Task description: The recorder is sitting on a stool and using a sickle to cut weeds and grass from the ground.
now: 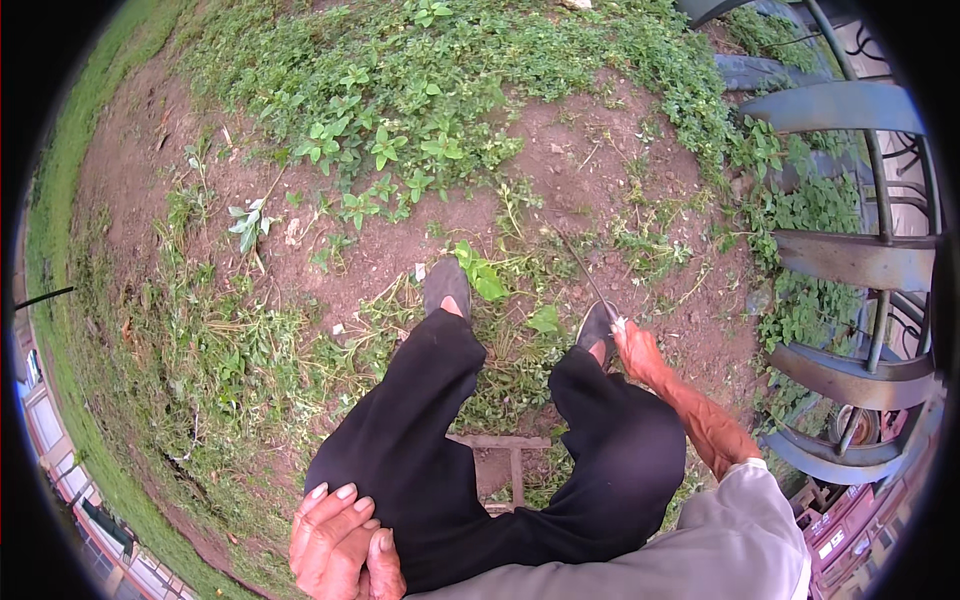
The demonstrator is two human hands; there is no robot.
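My right hand (638, 352) is closed around the near end of a thin, dark, rod-like tool (580, 262). Its narrow far end points forward and left, close over the soil; whether it has a blade I cannot tell. The hand is beside my right shoe (594, 328). My left hand (340, 545) lies against my left thigh in black trousers (400, 440), fingers side by side and loosely bent, thumb apart, with nothing visible in it. Loose green weeds (485, 275) lie between my feet, and cut or pulled stems (250, 345) are strewn to the left.
Low leafy plants (390, 100) cover the ground ahead, with bare brown soil (600, 150) among them. Along the right runs a curved blue-grey metal structure (855, 258) with bars. A low frame (505, 442) shows between my legs. Buildings (50, 420) stand far left.
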